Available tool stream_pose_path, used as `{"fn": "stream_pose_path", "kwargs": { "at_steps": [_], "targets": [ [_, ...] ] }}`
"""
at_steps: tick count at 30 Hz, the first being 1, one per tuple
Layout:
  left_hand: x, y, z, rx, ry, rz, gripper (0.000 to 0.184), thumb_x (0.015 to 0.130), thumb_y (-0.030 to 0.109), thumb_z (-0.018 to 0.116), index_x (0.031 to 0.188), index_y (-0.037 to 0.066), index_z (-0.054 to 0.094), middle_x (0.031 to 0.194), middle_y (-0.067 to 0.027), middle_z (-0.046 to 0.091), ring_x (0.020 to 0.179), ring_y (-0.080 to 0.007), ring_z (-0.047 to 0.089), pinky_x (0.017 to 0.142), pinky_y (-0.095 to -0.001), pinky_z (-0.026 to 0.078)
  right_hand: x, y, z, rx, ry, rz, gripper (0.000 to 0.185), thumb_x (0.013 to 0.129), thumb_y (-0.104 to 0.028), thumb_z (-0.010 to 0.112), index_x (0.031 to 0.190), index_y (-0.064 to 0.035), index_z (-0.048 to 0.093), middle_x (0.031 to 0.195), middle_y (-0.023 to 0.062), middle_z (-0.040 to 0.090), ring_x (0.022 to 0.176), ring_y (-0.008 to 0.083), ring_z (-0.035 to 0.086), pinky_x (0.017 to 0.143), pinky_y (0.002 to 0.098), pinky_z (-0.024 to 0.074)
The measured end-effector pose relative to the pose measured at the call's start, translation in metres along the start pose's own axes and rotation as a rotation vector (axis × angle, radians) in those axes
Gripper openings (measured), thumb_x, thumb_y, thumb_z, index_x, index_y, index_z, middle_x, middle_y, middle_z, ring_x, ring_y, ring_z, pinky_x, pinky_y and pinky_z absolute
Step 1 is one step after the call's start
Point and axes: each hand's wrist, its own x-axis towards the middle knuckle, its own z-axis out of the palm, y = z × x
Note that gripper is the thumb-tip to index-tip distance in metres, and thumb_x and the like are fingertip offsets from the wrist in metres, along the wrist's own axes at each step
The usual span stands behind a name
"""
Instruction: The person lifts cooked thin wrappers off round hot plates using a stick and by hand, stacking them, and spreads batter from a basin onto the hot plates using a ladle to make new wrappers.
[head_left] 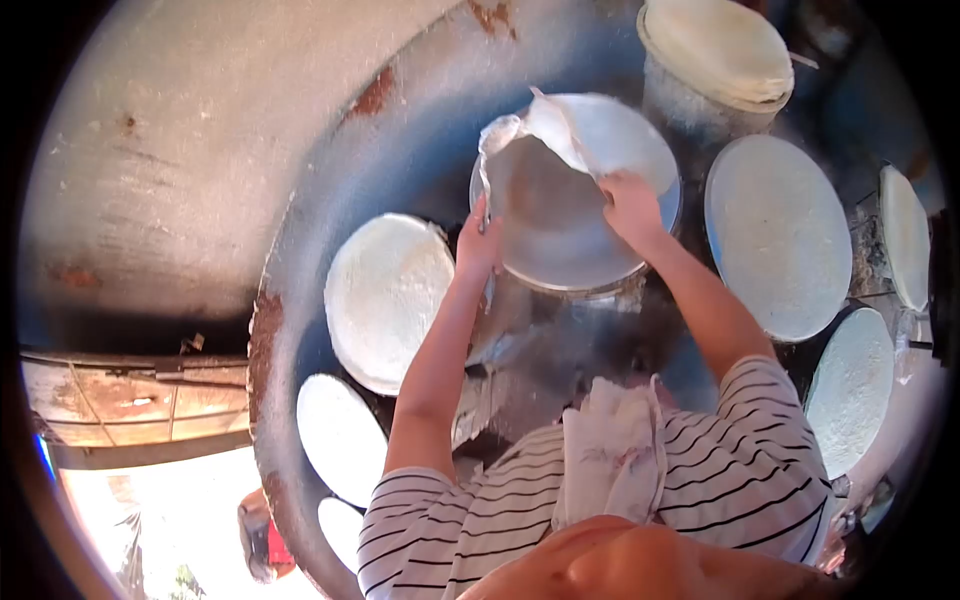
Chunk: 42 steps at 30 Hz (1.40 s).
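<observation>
A thin, whitish, floppy sheet (pixel 555 130) is partly lifted off a round metal pan (pixel 575 245), its upper edge bunched and folded. My left hand (pixel 478 246) is closed at the pan's left rim, on the sheet's hanging left edge. A narrow strip shows at its fingers; I cannot tell if it is sheet or a thin tool. On the right, my right hand (pixel 632 210) pinches the sheet's other edge above the pan. Bare grey metal shows between the two hands.
Round pans coated in white stand around: left (pixel 388 305), lower left (pixel 342 438), right (pixel 778 238) and lower right (pixel 850 392). A stack of pale round sheets (pixel 718 52) tops a container at upper right. A large curved, rust-patched rim (pixel 268 340) borders the left.
</observation>
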Motion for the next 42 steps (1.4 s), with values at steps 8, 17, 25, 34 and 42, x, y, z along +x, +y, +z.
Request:
{"fn": "stream_pose_path", "kwargs": {
  "at_steps": [8, 17, 25, 34, 42],
  "targets": [
    [-0.034, -0.014, 0.005, -0.168, 0.014, 0.004, 0.054, 0.093, 0.015, 0.047, 0.144, 0.014, 0.028, 0.057, 0.0003, 0.042, 0.038, -0.0088, 0.037, 0.035, -0.0256, 0.033, -0.012, 0.064, -0.067, -0.053, 0.166, -0.159, 0.033, 0.063, -0.001, 0.058, 0.093, -0.0108, 0.069, 0.103, 0.0063, 0.064, 0.091, 0.0307, 0.057, 0.083, 0.0380, 0.0477],
    [-0.095, 0.001, 0.038, -0.218, 0.321, -0.064, 0.055, 0.091, 0.014, 0.049, 0.143, 0.011, 0.032, 0.055, -0.0009, 0.048, 0.040, -0.0096, 0.043, 0.037, -0.0254, 0.035, 0.054, 0.049, -0.029, 0.237, -0.290, -0.393, 0.030, 0.066, 0.000, 0.061, 0.095, -0.0051, 0.068, 0.100, 0.0102, 0.063, 0.096, 0.0301, 0.058, 0.083, 0.0373, 0.0472],
    [-0.173, 0.001, 0.085, -0.149, 0.303, -0.228, 0.056, 0.091, 0.011, 0.048, 0.144, 0.014, 0.029, 0.057, 0.0004, 0.049, 0.040, -0.0078, 0.042, 0.037, -0.0242, 0.037, 0.078, 0.091, -0.077, 0.542, -0.462, -0.584, 0.027, 0.065, 0.002, 0.060, 0.090, -0.0025, 0.069, 0.098, 0.0116, 0.066, 0.094, 0.0309, 0.060, 0.081, 0.0376, 0.0482],
    [-0.187, 0.012, 0.120, -0.037, 0.244, -0.331, 0.057, 0.092, 0.012, 0.050, 0.144, 0.020, 0.030, 0.063, 0.0022, 0.047, 0.043, -0.0047, 0.039, 0.040, -0.0226, 0.034, 0.098, 0.092, -0.038, 0.534, -0.434, -0.814, 0.026, 0.060, -0.001, 0.063, 0.086, -0.0045, 0.069, 0.082, 0.0106, 0.065, 0.082, 0.0302, 0.061, 0.071, 0.0364, 0.0480],
    [-0.160, -0.007, 0.123, 0.173, 0.227, -0.111, 0.056, 0.093, 0.015, 0.049, 0.145, 0.019, 0.029, 0.081, -0.0007, 0.057, 0.046, -0.0038, 0.041, 0.041, -0.0216, 0.037, 0.164, 0.078, -0.003, 0.634, -0.686, -0.758, 0.035, 0.057, -0.001, 0.067, 0.092, -0.0042, 0.070, 0.088, 0.0093, 0.068, 0.074, 0.0202, 0.063, 0.069, 0.0287, 0.0489]
  ]
}}
